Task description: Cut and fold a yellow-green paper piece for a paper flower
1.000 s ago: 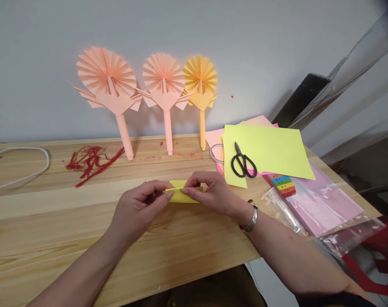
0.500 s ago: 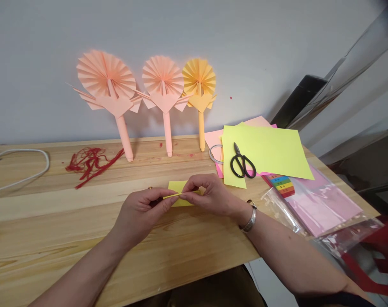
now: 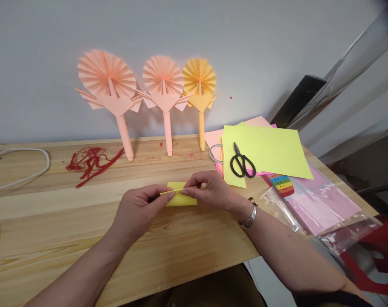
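A small folded yellow paper (image 3: 181,198) lies on the wooden table (image 3: 85,238) in front of me. My left hand (image 3: 139,211) pinches the left end of its raised fold with thumb and forefinger. From the other side, my right hand (image 3: 209,192) pinches the same fold; a silver bracelet is on that wrist. Both hands are closed on the paper, and their fingers hide part of it.
Three paper fans on stick handles, two peach (image 3: 107,81) (image 3: 163,81) and one orange-yellow (image 3: 199,79), lean on the wall. Black scissors (image 3: 241,162) lie on yellow-green and pink sheets (image 3: 270,149). Red thread (image 3: 88,162) and a white cable (image 3: 27,166) lie left. Bagged pink paper (image 3: 322,204) sits right.
The upper layer of the yellow paper has been folded over into a thin raised crease. Both hands shifted slightly while keeping their pinch on it.
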Tool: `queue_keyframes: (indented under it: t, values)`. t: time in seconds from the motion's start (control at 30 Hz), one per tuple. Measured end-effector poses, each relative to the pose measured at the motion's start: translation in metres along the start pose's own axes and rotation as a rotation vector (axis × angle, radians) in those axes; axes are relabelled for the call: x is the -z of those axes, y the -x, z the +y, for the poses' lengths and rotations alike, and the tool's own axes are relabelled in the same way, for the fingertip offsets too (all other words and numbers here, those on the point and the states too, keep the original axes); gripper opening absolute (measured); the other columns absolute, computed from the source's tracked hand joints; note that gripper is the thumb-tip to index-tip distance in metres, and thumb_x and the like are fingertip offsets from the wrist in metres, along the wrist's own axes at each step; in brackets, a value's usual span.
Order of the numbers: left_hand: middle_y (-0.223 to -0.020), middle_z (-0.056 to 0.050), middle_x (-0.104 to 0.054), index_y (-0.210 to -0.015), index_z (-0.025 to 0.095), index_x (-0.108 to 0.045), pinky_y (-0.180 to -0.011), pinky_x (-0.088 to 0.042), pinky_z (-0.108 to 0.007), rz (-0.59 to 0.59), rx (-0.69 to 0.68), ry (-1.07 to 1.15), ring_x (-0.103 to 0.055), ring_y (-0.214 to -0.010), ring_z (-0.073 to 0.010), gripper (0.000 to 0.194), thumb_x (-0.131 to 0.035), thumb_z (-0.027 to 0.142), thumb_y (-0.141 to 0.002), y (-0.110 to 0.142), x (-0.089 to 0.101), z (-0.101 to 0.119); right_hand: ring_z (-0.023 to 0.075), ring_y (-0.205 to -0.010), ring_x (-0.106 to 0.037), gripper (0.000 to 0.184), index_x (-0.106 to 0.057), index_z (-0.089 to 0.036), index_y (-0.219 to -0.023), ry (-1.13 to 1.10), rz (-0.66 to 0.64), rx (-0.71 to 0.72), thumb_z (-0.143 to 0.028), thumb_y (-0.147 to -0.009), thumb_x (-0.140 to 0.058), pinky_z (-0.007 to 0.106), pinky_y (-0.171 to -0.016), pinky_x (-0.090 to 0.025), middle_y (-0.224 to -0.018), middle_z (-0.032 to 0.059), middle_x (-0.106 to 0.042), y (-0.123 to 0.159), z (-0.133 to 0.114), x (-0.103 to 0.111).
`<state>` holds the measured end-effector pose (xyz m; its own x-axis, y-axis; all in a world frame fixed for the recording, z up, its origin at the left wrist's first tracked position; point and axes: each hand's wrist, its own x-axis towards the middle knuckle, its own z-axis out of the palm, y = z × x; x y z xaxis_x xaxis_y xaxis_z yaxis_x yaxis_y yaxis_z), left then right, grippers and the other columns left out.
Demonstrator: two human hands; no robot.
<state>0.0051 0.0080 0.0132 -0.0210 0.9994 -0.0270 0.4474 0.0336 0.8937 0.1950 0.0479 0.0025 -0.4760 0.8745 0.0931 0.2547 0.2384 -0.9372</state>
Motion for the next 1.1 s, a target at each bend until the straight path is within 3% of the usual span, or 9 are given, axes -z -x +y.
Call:
queue_keyframes:
  t: [0.17, 0.4, 0.67, 0.8, 0.87, 0.97, 1.1]
  values:
    - [-0.072, -0.001, -0.075, -0.076, 0.024, -0.076, -0.059, -0.047, -0.025, 0.064, 0.067, 0.090, -0.062, -0.064, -0.0178, 0.020, -0.071, 0.040, -0.064, -0.001, 0.003, 0.001, 0.0099, -0.059, -0.051, 0.016, -0.068, -0.013, -0.069, 0.006, 0.049, -0.034, -0.028, -0.074, -0.065, 0.022, -0.053, -0.039, -0.063, 0.0013, -0.063, -0.004, 0.001, 0.004]
    - [-0.072, -0.002, -0.075, -0.075, 0.023, -0.076, -0.059, -0.048, -0.026, 0.064, 0.129, 0.200, -0.064, -0.064, -0.0181, 0.021, -0.073, 0.039, -0.062, -0.002, 0.002, 0.000, 0.0092, -0.057, -0.050, 0.017, -0.069, -0.012, -0.070, -0.110, 0.060, -0.128, -0.029, -0.073, -0.066, 0.022, -0.053, -0.039, -0.064, 0.0015, -0.063, -0.005, 0.000, 0.008]
    - [-0.074, -0.003, -0.075, -0.077, 0.021, -0.075, -0.060, -0.050, -0.028, 0.035, 0.154, 0.220, -0.065, -0.066, -0.0201, 0.025, -0.073, 0.041, -0.061, -0.002, 0.001, -0.002, 0.0086, -0.055, -0.046, 0.016, -0.064, -0.013, -0.065, 0.018, 0.085, -0.061, -0.025, -0.075, -0.063, 0.021, -0.051, -0.036, -0.058, -0.0014, -0.057, -0.003, 0.001, 0.005]
    - [-0.077, -0.002, -0.075, -0.083, 0.022, -0.074, -0.064, -0.050, -0.028, -0.007, 0.184, 0.330, -0.065, -0.071, -0.0192, 0.025, -0.073, 0.038, -0.064, -0.006, 0.003, -0.010, 0.0096, -0.057, -0.049, 0.028, -0.063, -0.014, -0.065, -0.031, 0.100, -0.029, -0.035, -0.082, -0.056, 0.022, -0.054, -0.039, -0.060, -0.0005, -0.058, -0.004, 0.004, 0.005]
    - [-0.076, -0.002, -0.075, -0.081, 0.021, -0.074, -0.063, -0.050, -0.025, 0.007, 0.209, 0.378, -0.065, -0.070, -0.0172, 0.022, -0.074, 0.036, -0.064, -0.009, 0.005, -0.011, 0.0115, -0.062, -0.053, 0.034, -0.065, -0.014, -0.070, -0.049, 0.213, 0.030, -0.040, -0.087, -0.050, 0.025, -0.060, -0.043, -0.066, 0.0017, -0.061, -0.006, 0.005, 0.008]
    - [-0.066, 0.000, -0.072, -0.074, 0.020, -0.074, -0.048, -0.045, -0.021, 0.045, 0.257, 0.412, -0.059, -0.055, -0.0124, 0.018, -0.075, 0.034, -0.062, -0.011, 0.006, -0.010, 0.0147, -0.077, -0.057, 0.033, -0.066, -0.017, -0.088, -0.052, 0.549, 0.189, -0.038, -0.092, -0.041, 0.028, -0.069, -0.046, -0.084, 0.0061, -0.064, -0.002, -0.004, 0.015]
    - [-0.046, 0.005, -0.060, -0.073, 0.020, -0.073, -0.033, -0.030, -0.017, 0.050, 0.303, 0.454, -0.044, -0.037, -0.0066, 0.017, -0.074, 0.034, -0.063, -0.010, 0.009, -0.007, 0.0176, -0.098, -0.053, 0.034, -0.059, -0.026, -0.110, -0.067, 0.985, 0.470, -0.040, -0.095, -0.032, 0.032, -0.076, -0.046, -0.119, 0.0076, -0.053, 0.030, -0.050, 0.024]
